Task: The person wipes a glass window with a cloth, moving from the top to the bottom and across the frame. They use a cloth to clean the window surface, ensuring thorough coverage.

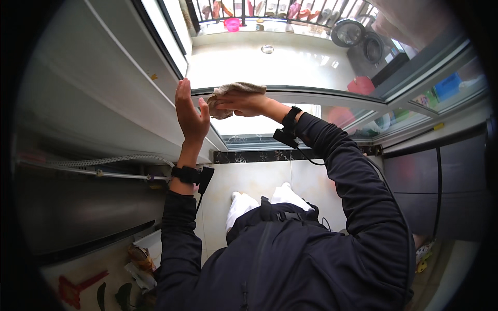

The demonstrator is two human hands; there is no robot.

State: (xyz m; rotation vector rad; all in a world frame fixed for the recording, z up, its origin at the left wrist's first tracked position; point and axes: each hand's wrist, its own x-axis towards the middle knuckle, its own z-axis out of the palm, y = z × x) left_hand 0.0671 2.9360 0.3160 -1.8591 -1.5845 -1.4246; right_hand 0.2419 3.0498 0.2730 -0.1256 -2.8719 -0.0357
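Observation:
A greyish-beige cloth lies against the crossbar of a glass door or window frame. My right hand is spread over the cloth and presses it to the frame; part of the cloth hangs below the fingers. To the left, my left hand is raised with the thumb apart from the fingers and nothing in it. Its fingertips are near the left edge of the frame; whether they touch it cannot be told. Both wrists wear black straps with small devices.
Behind the glass are a washing machine, a pink basin and a railing. A braided hose and a metal pipe run along the left. Dark cabinets stand at the right. A dark stone threshold crosses the floor below the frame.

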